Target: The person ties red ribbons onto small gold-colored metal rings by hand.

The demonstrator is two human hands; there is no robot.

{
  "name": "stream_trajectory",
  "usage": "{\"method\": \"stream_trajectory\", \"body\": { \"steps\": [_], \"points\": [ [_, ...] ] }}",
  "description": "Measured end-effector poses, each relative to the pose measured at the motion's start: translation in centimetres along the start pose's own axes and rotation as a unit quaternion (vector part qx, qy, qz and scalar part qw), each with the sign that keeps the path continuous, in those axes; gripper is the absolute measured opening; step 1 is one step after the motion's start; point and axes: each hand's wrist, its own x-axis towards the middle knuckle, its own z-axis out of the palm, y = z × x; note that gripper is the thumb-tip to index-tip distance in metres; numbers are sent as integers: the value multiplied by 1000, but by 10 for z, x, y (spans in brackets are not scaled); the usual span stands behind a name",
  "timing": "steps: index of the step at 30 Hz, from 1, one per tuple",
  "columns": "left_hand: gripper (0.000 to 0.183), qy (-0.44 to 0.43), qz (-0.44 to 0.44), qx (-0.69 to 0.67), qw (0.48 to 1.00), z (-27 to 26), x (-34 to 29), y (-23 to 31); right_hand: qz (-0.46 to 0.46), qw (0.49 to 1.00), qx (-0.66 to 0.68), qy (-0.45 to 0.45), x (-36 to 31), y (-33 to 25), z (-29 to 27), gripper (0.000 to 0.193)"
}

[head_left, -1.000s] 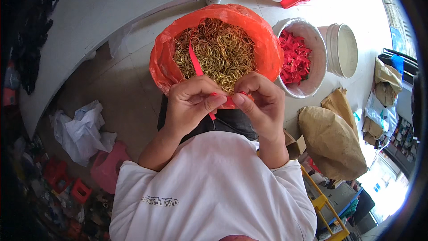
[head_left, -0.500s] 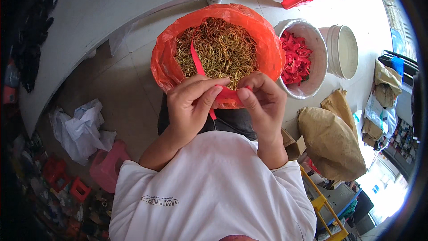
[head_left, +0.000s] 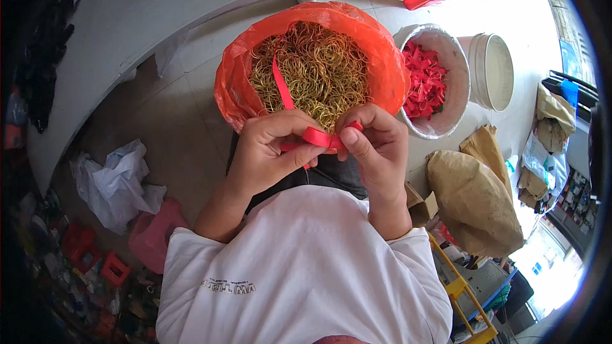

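Note:
A red ribbon (head_left: 323,139) is stretched between my two hands, looped near the left fingers. My left hand (head_left: 273,148) pinches it between thumb and index finger. On the other side, my right hand (head_left: 375,140) grips the ribbon's short end between thumb and curled fingers. A long tail of the same ribbon runs up from behind my left hand over the gold-coloured wire rings (head_left: 312,76). These rings fill a container lined with an orange plastic bag (head_left: 233,83), just beyond my hands.
Right of the rings stands a white bucket (head_left: 460,83) holding red ribbon pieces (head_left: 424,83), with another pale bucket (head_left: 497,73) beside it. A brown paper sack (head_left: 472,207) lies at right. White plastic (head_left: 115,181) and a pink stool (head_left: 153,232) are at left. A grey table (head_left: 127,19) curves across the far left.
My left fingers have shifted slightly left and down, and the ribbon between my hands now shows a raised loop. My right hand stays nearly in place, still gripping its end.

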Motion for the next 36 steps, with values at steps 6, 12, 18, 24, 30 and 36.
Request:
{"method": "stream_trajectory", "body": {
  "steps": [6, 12, 18, 24, 30, 36],
  "points": [
    [10, 136, 171, 243, 945, 14, 1, -5, 29, 994, 102, -1, -2, 1, 8, 14],
    [12, 63, 142, 187, 970, 9, 1, -11, -93, 972, -200, 81, -5, 4, 10, 10],
    [16, 81, 71, 172, 979, 10, -1, 0, -295, 836, -445, 126, 1, 2, 11, 16],
    [15, 81, 68, 195, 975, 8, -3, -2, -372, 755, -526, 122, 2, 3, 7, 19],
    [14, 79, 108, 208, 969, 10, -1, -4, -259, 863, -404, 158, -8, 3, 9, 11],
    [13, 63, 62, 142, 986, 7, -3, -4, -59, 996, -68, 27, -5, 0, 0, 10]
  ]
}}
